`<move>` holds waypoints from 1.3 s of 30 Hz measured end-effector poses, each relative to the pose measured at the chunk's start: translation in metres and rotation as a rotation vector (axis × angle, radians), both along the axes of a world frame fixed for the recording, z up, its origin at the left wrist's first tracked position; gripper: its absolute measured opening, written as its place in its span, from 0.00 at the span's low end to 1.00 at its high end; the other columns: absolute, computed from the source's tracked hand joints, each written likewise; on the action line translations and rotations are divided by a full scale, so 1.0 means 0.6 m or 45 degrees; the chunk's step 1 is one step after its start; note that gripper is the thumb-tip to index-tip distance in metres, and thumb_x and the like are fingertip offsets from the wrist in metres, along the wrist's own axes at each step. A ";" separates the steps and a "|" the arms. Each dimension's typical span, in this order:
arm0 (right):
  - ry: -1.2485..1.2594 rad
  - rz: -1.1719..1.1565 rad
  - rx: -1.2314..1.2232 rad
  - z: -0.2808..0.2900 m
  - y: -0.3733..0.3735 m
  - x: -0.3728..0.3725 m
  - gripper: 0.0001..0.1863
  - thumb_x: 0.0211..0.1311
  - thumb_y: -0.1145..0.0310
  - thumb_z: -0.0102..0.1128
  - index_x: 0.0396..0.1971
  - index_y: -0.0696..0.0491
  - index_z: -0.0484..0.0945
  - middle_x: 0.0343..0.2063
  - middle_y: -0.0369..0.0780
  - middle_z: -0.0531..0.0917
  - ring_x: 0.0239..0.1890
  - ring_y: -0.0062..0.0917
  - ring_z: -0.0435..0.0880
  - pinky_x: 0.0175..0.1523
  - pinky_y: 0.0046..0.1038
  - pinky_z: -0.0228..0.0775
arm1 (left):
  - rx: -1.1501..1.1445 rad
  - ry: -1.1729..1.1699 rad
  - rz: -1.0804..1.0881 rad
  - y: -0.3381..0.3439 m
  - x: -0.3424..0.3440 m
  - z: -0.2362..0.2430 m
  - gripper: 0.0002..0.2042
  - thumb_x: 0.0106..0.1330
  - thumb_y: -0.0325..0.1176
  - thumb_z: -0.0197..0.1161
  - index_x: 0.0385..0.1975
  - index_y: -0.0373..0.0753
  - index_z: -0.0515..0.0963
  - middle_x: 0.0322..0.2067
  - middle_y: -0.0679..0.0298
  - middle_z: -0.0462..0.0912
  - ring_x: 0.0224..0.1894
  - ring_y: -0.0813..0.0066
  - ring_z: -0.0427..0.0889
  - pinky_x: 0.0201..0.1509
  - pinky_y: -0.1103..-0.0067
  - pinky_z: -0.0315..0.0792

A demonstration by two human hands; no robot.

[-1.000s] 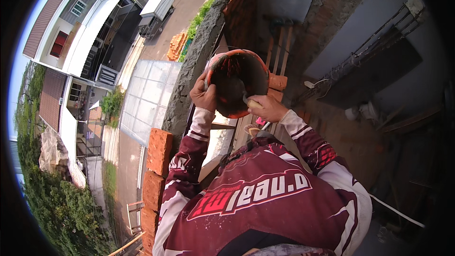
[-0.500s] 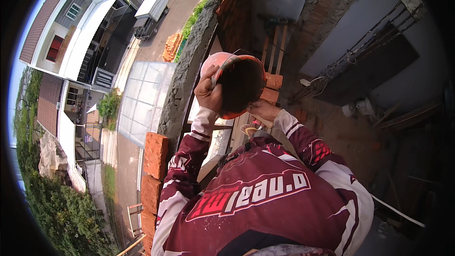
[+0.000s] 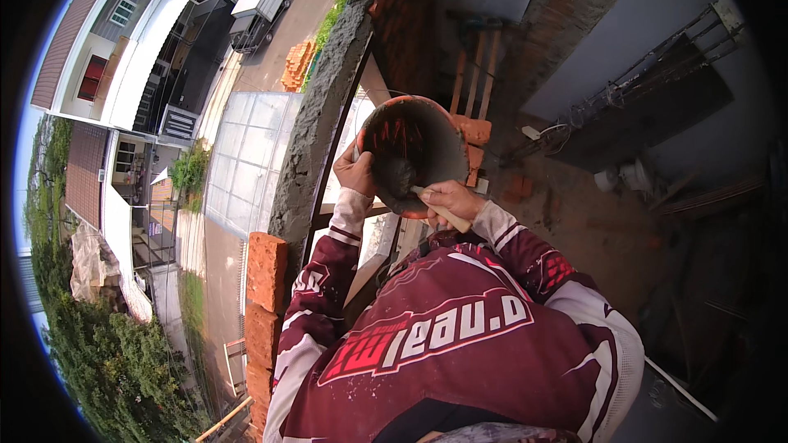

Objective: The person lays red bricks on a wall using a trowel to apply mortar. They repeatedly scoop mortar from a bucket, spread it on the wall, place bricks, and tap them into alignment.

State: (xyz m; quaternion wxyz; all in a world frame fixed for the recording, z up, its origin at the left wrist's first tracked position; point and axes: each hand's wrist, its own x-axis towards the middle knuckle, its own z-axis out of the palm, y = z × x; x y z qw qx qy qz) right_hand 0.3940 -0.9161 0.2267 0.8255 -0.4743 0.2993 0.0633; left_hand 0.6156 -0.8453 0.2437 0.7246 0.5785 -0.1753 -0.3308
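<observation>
An orange bucket (image 3: 447, 143) is held up in front of me, its mouth turned toward me. Grey mortar coats the inside, with orange streaks showing through. My left hand (image 3: 356, 172) is closed on the left side of the rim. Over the near right rim, my right hand (image 3: 454, 198) grips the pale wooden handle (image 3: 450, 216) of a trowel. The trowel's grey blade reaches down into the bucket and blends with the mortar there, so its tip is hard to make out.
A mortar-topped wall (image 3: 316, 107) runs along my left, with exposed bricks (image 3: 267, 271) nearer me. Beyond it, far below, lie a street and a translucent roof (image 3: 250, 160). More bricks (image 3: 472, 130) sit just right of the bucket. Steel bars (image 3: 640, 74) project at the right.
The bucket has tipped so that more of its inside faces me. My right hand has come over the near rim, bringing the trowel into the bucket. My left hand keeps its hold.
</observation>
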 end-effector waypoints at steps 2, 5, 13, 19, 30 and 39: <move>-0.012 -0.005 0.065 0.010 -0.015 0.005 0.17 0.73 0.56 0.51 0.44 0.56 0.74 0.25 0.36 0.79 0.16 0.14 0.76 0.19 0.19 0.71 | 0.164 0.125 0.062 0.004 0.016 -0.044 0.15 0.55 0.18 0.57 0.43 0.26 0.81 0.33 0.64 0.84 0.32 0.78 0.82 0.42 0.83 0.77; -0.011 -0.043 0.092 0.014 -0.058 0.009 0.17 0.72 0.55 0.52 0.41 0.56 0.75 0.26 0.36 0.78 0.17 0.14 0.76 0.20 0.19 0.72 | 0.323 0.335 0.270 0.000 0.014 -0.104 0.08 0.55 0.23 0.61 0.33 0.29 0.75 0.26 0.61 0.81 0.19 0.69 0.80 0.22 0.74 0.77; 0.020 -0.205 -0.194 0.033 -0.238 0.140 0.13 0.68 0.59 0.59 0.38 0.55 0.74 0.25 0.34 0.78 0.19 0.13 0.76 0.19 0.18 0.71 | 0.726 0.620 0.424 0.076 -0.015 -0.168 0.14 0.56 0.32 0.63 0.35 0.29 0.69 0.20 0.50 0.79 0.14 0.52 0.81 0.13 0.65 0.71; -0.351 -0.423 -0.290 0.078 -0.461 0.366 0.11 0.65 0.63 0.62 0.37 0.54 0.74 0.26 0.33 0.77 0.20 0.14 0.76 0.21 0.19 0.72 | 0.734 0.732 0.592 0.122 -0.052 -0.170 0.13 0.54 0.29 0.62 0.34 0.30 0.69 0.22 0.54 0.76 0.11 0.51 0.78 0.13 0.63 0.74; -0.950 -0.806 0.877 -0.054 -0.678 0.586 0.25 0.70 0.53 0.51 0.52 0.61 0.71 0.26 0.33 0.75 0.24 0.20 0.75 0.27 0.24 0.74 | 0.805 0.627 0.497 0.181 -0.082 -0.203 0.09 0.57 0.25 0.60 0.33 0.27 0.73 0.25 0.53 0.79 0.14 0.54 0.79 0.13 0.63 0.78; -0.356 -0.066 0.273 0.059 -0.380 0.152 0.28 0.68 0.56 0.41 0.56 0.64 0.70 0.23 0.40 0.79 0.16 0.18 0.76 0.20 0.20 0.71 | 0.990 0.353 0.427 0.085 -0.021 -0.189 0.17 0.52 0.30 0.65 0.41 0.28 0.80 0.30 0.57 0.82 0.27 0.70 0.79 0.32 0.73 0.75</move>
